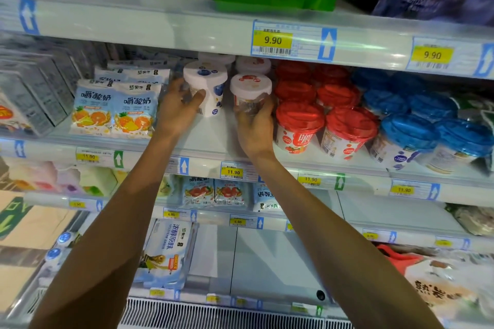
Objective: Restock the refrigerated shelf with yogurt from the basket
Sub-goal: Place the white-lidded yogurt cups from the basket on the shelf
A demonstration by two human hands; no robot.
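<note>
The likeliest slip is the strawberry yogurt cup [250, 91] bumping the red-lidded tubs [299, 117] just to its right. The blueberry yogurt cup [207, 88], further left of those tubs and seemingly leaning, could also topple on the shelf [213, 139] if released askew. The right hand [254, 125] curls round the strawberry cup's lower body and the left hand [179, 107] grips the blueberry cup, thumb across its front; whether either base is seated I cannot tell.
</note>
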